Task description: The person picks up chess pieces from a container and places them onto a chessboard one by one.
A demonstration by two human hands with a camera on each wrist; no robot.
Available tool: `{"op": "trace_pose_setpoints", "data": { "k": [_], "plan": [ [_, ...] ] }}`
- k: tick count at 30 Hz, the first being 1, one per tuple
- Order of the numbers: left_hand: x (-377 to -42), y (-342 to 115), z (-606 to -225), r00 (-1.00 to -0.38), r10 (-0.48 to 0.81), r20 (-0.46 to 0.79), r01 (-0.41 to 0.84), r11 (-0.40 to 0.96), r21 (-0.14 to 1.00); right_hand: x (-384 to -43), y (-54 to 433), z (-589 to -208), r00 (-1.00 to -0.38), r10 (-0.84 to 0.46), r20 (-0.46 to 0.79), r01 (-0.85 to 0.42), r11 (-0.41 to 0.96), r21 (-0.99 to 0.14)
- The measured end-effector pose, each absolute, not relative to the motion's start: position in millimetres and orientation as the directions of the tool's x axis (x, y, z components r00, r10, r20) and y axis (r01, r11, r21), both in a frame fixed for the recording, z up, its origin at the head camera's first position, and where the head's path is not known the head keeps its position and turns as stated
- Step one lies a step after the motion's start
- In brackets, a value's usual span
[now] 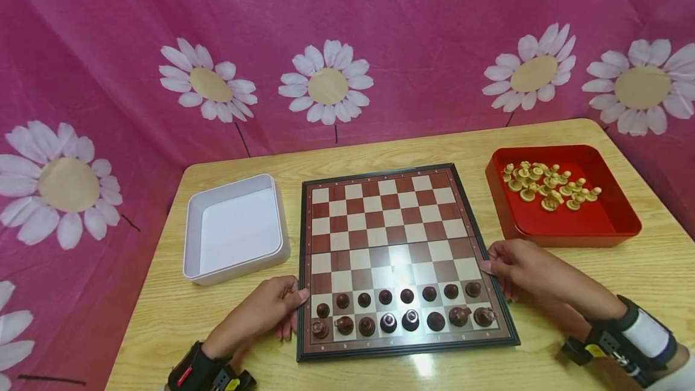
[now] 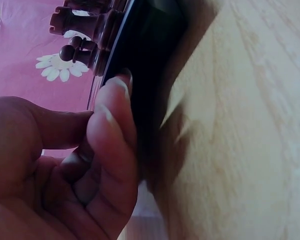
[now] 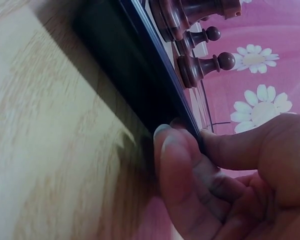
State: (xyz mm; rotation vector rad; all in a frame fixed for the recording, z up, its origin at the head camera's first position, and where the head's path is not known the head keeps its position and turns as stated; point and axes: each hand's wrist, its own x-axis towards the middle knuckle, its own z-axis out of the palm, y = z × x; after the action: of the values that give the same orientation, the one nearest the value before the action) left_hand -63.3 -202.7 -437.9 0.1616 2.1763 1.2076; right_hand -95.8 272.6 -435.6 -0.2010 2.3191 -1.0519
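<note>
A chessboard (image 1: 355, 239) lies in front of me, with two rows of dark brown chess pieces (image 1: 411, 320) standing along its near side. My left hand (image 1: 267, 306) grips the board's left edge, thumb at the rim and fingers curled against its side and underside. On the opposite edge, my right hand (image 1: 525, 265) holds the board the same way. In the left wrist view a dark rook (image 2: 77, 22) and pawns stand just beyond the fingertips. The right wrist view shows a dark pawn (image 3: 205, 67) near the thumb, and the board's dark underside (image 3: 125, 65).
To the left of the board stands a white open box (image 1: 241, 228). A red box (image 1: 570, 234) at the right holds several gold-coloured chess pieces (image 1: 548, 181). Everything sits on a wood-grain table (image 1: 157, 294), with a pink flowered cloth (image 1: 412, 77) hanging behind it.
</note>
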Motion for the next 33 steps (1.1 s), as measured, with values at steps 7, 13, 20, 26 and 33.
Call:
{"op": "trace_pose_setpoints", "data": {
  "k": [7, 13, 20, 26, 33],
  "plan": [
    [-63.9, -204.5, -437.8, -0.794, 0.390, -0.466, -0.183, 0.577, 0.796, -95.5, 270.1, -433.9, -0.813, -0.369, -0.450, 0.099, 0.674, -0.732],
    [-67.5, -203.1, -436.7, -0.796, 0.377, -0.474, -0.204, 0.571, 0.795, -98.5, 271.5, -433.9, -0.823, -0.374, -0.428, 0.073, 0.677, -0.732],
    [-66.6, -202.8, -438.1, -0.793, 0.354, -0.496, -0.241, 0.566, 0.789, -99.4, 271.8, -435.6, -0.814, -0.380, -0.439, 0.095, 0.660, -0.746],
    [-64.9, -202.6, -437.4, -0.799, 0.353, -0.488, -0.233, 0.565, 0.791, -99.7, 271.7, -435.7, -0.810, -0.393, -0.435, 0.087, 0.653, -0.753],
    [-67.0, -200.8, -437.1, -0.800, 0.335, -0.497, -0.243, 0.576, 0.780, -101.8, 271.4, -433.4, -0.817, -0.364, -0.447, 0.086, 0.690, -0.719]
  ]
}}
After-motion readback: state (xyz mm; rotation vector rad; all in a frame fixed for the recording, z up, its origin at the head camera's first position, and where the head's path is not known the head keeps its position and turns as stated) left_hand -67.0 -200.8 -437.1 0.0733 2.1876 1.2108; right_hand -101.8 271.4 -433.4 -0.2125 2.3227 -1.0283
